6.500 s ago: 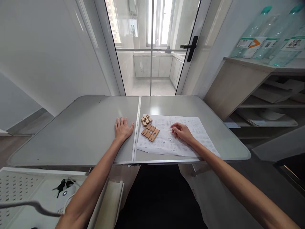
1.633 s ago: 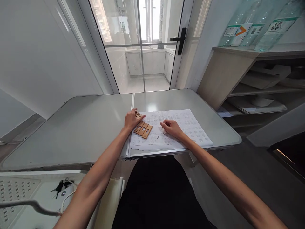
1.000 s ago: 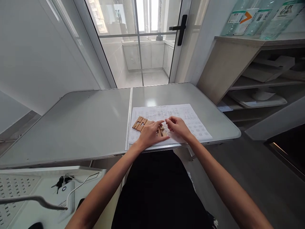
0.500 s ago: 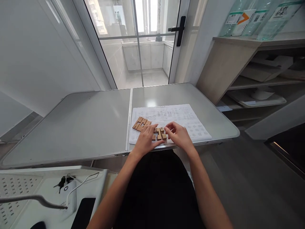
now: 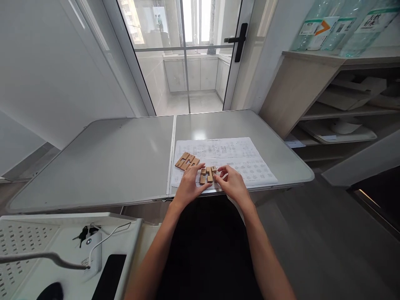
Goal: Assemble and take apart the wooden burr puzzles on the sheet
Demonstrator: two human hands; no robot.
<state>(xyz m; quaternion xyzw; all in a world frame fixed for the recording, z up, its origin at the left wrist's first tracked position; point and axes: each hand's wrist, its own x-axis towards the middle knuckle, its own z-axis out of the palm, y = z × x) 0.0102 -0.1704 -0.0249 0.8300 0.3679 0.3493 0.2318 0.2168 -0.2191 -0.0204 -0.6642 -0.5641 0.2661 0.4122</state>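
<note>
While the spread left hand (image 5: 188, 184) and half-curled right hand (image 5: 234, 183), its grip unclear, bracket notched tan wooden blocks (image 5: 209, 175), these look light, rigid, best pinched by their sides.

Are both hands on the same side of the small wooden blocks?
No, the left hand is at the left of the blocks, and the right hand is at their right.

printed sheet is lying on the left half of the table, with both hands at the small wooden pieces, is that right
Not quite: the head view shows the printed sheet on the right half of the table, with the left hand and right hand at the small wooden pieces.
</note>
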